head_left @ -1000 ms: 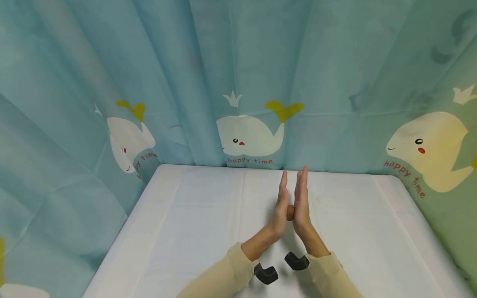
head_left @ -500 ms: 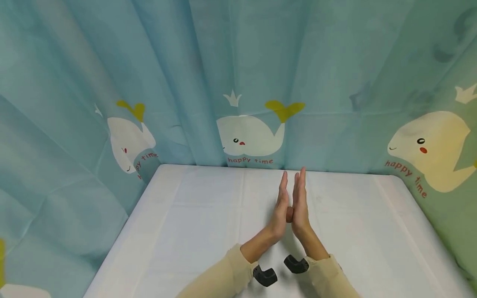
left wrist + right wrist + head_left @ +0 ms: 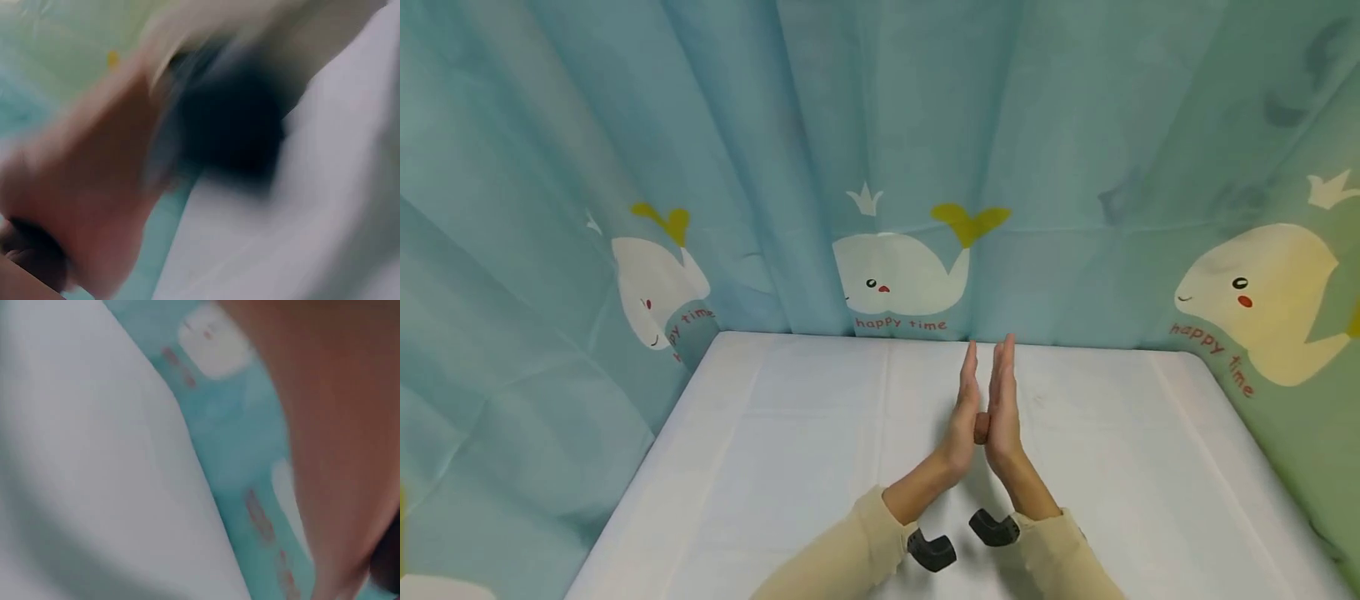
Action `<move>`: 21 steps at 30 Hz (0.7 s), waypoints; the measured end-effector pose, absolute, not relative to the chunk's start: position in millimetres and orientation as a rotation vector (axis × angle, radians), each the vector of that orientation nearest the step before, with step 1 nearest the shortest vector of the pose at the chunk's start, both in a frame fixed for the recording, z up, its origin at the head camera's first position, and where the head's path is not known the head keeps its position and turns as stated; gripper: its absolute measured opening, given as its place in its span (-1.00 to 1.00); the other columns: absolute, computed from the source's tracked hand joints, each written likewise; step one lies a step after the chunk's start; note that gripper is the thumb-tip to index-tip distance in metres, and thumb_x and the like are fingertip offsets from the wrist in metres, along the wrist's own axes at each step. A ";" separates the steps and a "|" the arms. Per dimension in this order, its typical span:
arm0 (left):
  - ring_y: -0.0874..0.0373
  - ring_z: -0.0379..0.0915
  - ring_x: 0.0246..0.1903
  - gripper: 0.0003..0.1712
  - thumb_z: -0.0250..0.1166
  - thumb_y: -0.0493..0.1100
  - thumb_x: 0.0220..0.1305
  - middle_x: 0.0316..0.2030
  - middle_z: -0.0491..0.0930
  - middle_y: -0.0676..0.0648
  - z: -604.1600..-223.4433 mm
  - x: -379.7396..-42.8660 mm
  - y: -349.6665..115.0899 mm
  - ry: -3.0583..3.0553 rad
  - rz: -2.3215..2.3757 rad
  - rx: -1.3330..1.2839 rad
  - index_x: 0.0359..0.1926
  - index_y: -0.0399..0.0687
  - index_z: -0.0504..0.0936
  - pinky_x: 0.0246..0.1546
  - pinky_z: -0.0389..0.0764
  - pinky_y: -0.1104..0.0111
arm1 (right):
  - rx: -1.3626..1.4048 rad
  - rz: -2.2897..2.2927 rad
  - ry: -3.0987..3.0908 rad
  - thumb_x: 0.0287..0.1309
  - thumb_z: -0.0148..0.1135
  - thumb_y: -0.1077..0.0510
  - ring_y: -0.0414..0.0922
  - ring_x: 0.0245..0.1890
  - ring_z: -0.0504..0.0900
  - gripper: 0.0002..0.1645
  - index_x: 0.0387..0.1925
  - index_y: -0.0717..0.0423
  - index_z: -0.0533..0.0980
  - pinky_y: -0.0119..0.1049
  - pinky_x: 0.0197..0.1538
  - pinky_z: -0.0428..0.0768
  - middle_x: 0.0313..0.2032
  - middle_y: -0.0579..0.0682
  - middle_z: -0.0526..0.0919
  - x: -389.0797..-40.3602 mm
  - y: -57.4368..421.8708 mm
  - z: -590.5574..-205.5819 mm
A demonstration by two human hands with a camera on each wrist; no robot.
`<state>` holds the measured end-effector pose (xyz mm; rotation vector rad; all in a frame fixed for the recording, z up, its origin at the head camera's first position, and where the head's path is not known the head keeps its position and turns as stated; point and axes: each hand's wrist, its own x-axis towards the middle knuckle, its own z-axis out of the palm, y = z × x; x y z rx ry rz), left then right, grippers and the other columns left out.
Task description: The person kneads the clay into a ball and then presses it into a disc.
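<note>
Apparently, a pressing or rolling step is in hand, one small brown rounded lump (image 3: 982, 427), material unclear, sitting between the straight-fingered left hand (image 3: 961, 423) and right hand (image 3: 1004, 415), two bare hands, neither curled, over one white table (image 3: 805, 467), the next move seemingly needing even pressure.

Brown piece (image 3: 981, 428) is partly hidden between left hand (image 3: 962, 427) and right hand (image 3: 1004, 415), too small to identify; wrist views are blurry; head view's bottom edge cuts sleeves (image 3: 850, 546).
</note>
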<state>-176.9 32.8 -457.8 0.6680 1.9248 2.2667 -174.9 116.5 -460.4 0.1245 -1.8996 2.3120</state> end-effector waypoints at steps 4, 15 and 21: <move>0.06 -0.45 0.60 -0.29 -0.52 0.18 0.65 0.65 -0.36 0.03 -460.5 -193.8 28.2 1.950 2.328 0.519 0.67 0.11 -0.33 0.53 -0.33 -0.07 | 0.256 2.226 -2.026 0.61 -0.69 -0.25 -0.18 0.60 -0.31 -0.35 0.62 -0.49 -0.36 -0.47 0.16 0.28 0.63 -0.24 -0.29 -154.3 99.4 -463.5; 0.09 -0.44 0.59 -0.24 -0.53 0.24 0.64 0.65 -0.34 0.03 -459.0 -175.3 36.1 1.925 2.248 0.661 0.67 0.05 -0.31 0.53 -0.26 -0.05 | 0.103 2.324 -1.870 0.61 -0.58 -0.31 -0.33 0.59 -0.36 -0.35 0.60 -0.59 -0.32 -0.13 0.56 -0.25 0.63 -0.29 -0.32 -171.1 118.2 -463.9; 0.05 -0.46 0.60 -0.23 -0.53 0.24 0.64 0.65 -0.35 -0.03 -460.3 -194.5 27.0 2.001 2.298 0.581 0.67 0.01 -0.32 0.53 -0.33 -0.09 | 0.253 2.282 -1.960 0.61 -0.65 -0.27 -0.20 0.61 -0.32 -0.34 0.63 -0.48 -0.33 -0.03 0.50 -0.05 0.63 -0.24 -0.25 -150.3 97.5 -462.0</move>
